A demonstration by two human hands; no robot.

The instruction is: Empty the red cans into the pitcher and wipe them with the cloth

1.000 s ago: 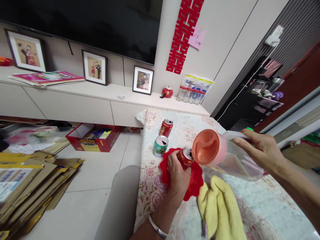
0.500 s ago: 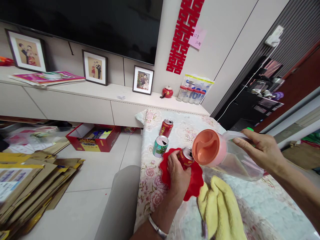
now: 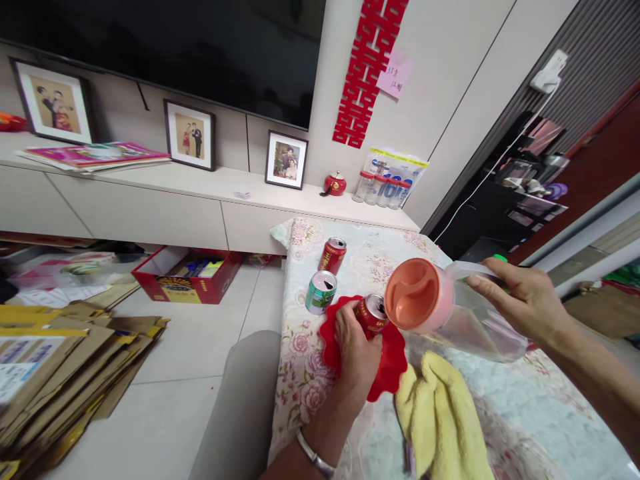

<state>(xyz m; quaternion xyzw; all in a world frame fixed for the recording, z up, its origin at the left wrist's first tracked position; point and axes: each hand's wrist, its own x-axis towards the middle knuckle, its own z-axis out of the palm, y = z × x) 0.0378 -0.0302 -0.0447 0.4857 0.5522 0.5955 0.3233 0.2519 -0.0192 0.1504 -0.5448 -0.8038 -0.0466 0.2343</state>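
My left hand [image 3: 356,343] is wrapped round a red drink can [image 3: 373,313], which stands over a red scalloped dish [image 3: 387,373]. In my right hand [image 3: 520,293] is the handle of a clear plastic pitcher [image 3: 485,330] with a pink-orange lid [image 3: 414,295]. The pitcher is tipped on its side, its lid end right beside the can's top. Whether liquid runs out cannot be seen. Behind the dish stand a green and white can [image 3: 321,293] and another red can [image 3: 333,257], both upright with opened tops. A yellow towel [image 3: 443,413] lies just in front of the pitcher.
A floral tablecloth [image 3: 305,393] covers the table. Beyond it runs a low white cabinet [image 3: 175,203] with framed photos, a red pot [image 3: 335,184] and several glass jars. Flattened cardboard [image 3: 100,373] and a red box [image 3: 187,277] are on the floor at left.
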